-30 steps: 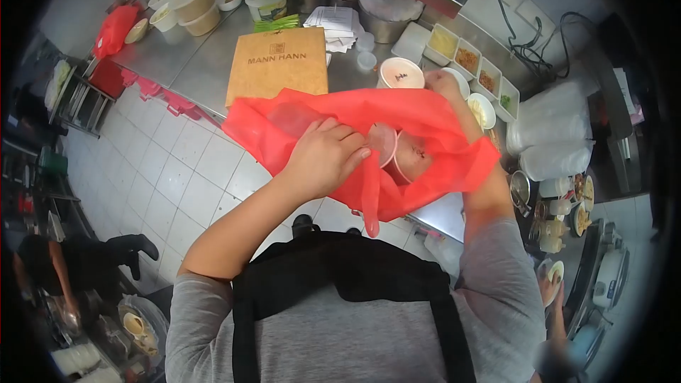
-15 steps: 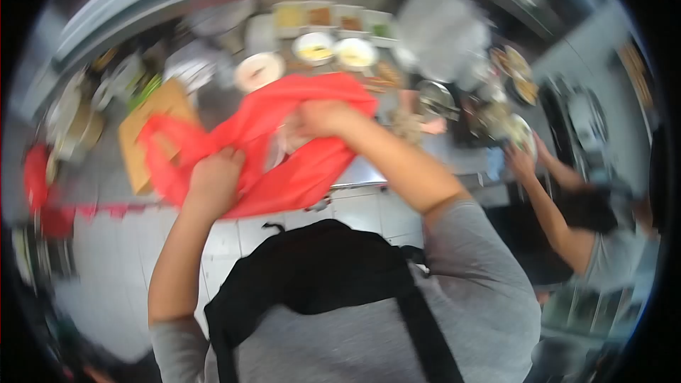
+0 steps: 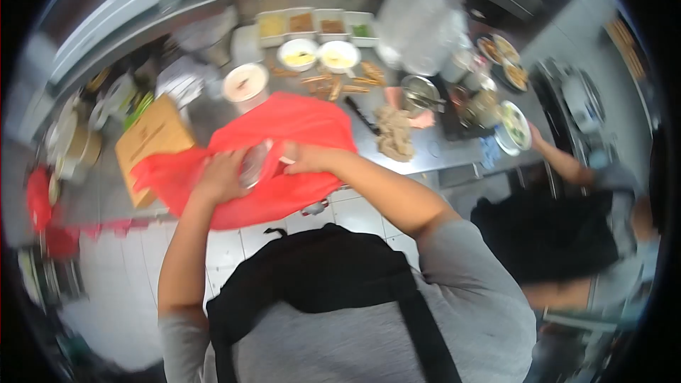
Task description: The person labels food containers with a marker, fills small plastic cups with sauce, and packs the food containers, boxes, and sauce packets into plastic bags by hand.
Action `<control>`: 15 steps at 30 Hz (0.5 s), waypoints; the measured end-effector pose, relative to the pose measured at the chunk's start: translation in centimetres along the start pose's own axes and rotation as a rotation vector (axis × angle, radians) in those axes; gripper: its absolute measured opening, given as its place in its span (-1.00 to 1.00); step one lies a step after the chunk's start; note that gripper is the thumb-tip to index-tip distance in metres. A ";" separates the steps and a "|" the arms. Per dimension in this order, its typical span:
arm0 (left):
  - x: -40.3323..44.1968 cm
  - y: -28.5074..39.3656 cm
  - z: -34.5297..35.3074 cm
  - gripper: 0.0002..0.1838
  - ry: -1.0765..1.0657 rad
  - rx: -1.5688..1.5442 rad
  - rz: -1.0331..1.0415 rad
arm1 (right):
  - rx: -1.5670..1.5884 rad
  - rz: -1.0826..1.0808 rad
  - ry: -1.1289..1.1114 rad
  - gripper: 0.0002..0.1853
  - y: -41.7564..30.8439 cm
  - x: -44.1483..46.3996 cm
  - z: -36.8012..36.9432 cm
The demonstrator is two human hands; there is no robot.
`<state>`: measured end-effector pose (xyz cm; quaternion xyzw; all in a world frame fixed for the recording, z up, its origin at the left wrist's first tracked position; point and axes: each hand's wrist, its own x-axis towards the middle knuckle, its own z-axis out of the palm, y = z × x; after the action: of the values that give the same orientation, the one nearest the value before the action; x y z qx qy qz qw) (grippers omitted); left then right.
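A red bag [image 3: 284,120] lies over the front edge of the steel counter, its mouth partly open. My left hand [image 3: 223,176] grips the bag's left side beside a clear round lid [image 3: 255,163] inside it. At the right of the opening, my right hand [image 3: 301,158] is closed on the bag, its thumb by a pale edge. Just behind the bag stands a white lidded tub [image 3: 245,85] with dark writing on top. To the left is a brown paper package [image 3: 154,140], partly under the bag.
Trays of toppings [image 3: 301,24] and two white bowls [image 3: 339,57] stand at the back. A beige cloth [image 3: 394,133] lies on the counter [image 3: 425,152] beside a metal strainer [image 3: 420,94]. At the right a co-worker's hand [image 3: 537,138] holds a bowl [image 3: 515,126].
The view has swung toward the right side of the counter. My right hand has come from beside the white tub to the bag's opening. The bag's mouth has narrowed.
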<state>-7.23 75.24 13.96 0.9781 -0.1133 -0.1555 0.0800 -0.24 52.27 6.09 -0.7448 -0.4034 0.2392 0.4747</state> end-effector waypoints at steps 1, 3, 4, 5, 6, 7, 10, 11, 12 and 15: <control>-0.3 -0.3 -0.2 -0.08 0.004 -0.041 0.033 | 0.007 0.038 -0.005 -0.29 2.0 0.5 0.5; -0.3 -1.0 -1.3 -0.12 0.035 -0.066 0.115 | 0.002 0.347 -0.186 -0.12 -0.8 0.2 -1.8; -0.6 -1.2 -2.3 -0.15 0.066 -0.043 0.164 | -0.182 0.357 -0.192 -0.14 -9.1 -0.8 -3.9; -1.6 -0.7 -3.5 -0.19 0.274 0.051 0.222 | -0.400 0.232 -0.198 -0.14 -9.9 -1.1 -5.1; -2.2 -0.2 -4.5 -0.23 0.477 0.160 0.284 | -0.610 0.098 -0.189 -0.13 -10.4 -1.1 -6.3; -2.2 -0.3 -4.5 -0.24 0.527 0.102 0.210 | -0.373 0.061 -0.069 -0.16 -12.1 -1.3 -7.3; -2.7 -1.9 -2.2 -0.25 0.591 -0.034 0.049 | -0.382 0.403 0.376 -0.26 -9.3 0.3 -10.4; -2.8 -2.7 -0.7 -0.26 0.558 -0.053 0.023 | -0.215 0.445 0.336 -0.31 -6.3 0.9 -10.9; -2.7 -3.6 0.3 -0.26 0.526 -0.073 0.002 | -0.050 0.489 0.297 -0.37 -2.9 1.7 -11.3; -5.2 -6.0 3.1 -0.37 0.529 -0.718 -0.115 | 0.536 0.632 0.192 -0.57 0.9 2.7 -13.2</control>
<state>-11.88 81.87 11.35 0.8992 0.0269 0.0662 0.4316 11.38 47.55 11.04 -0.7012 -0.0326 0.3989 0.5901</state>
